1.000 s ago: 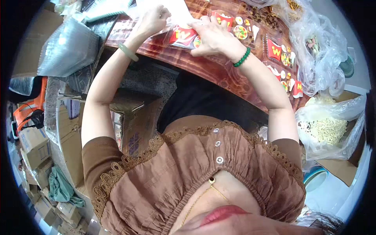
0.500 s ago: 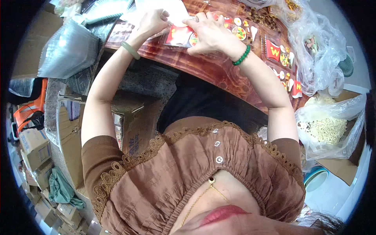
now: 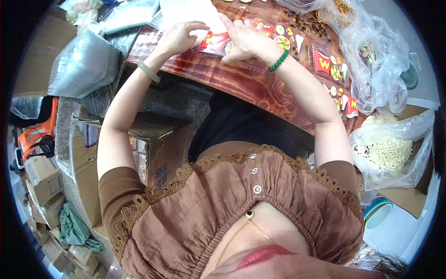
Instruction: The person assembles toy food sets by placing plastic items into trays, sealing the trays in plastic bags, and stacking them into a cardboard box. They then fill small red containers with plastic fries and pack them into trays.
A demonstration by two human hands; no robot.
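Observation:
My left hand (image 3: 180, 38), a pale bangle at its wrist, is by the lower edge of a white sheet (image 3: 189, 10). Its fingers stretch rightward and are apart, with nothing visible between them. Just right of its fingertips lies a red miniature fries box (image 3: 216, 41) in clear packaging. My right hand (image 3: 248, 39), wearing a green bead bracelet (image 3: 279, 61), spreads over the packaging beside that piece. Its thumb and index finger are wide apart, and the palm hides part of what lies beneath. Small toy food pieces (image 3: 282, 43) show beyond its wrist.
More packs with red fries boxes (image 3: 323, 63) lie on the wood-patterned table (image 3: 241, 76). Stacked clear trays (image 3: 83, 63) stand at left. Plastic bags (image 3: 376, 60) cover the right side. A bag of cream-coloured pieces (image 3: 388, 153) sits in a carton lower right.
My left hand has lowered slightly, and its curled fingers have straightened toward the red piece. My right hand has shifted slightly left, its fingers spread wider. More of the red piece shows.

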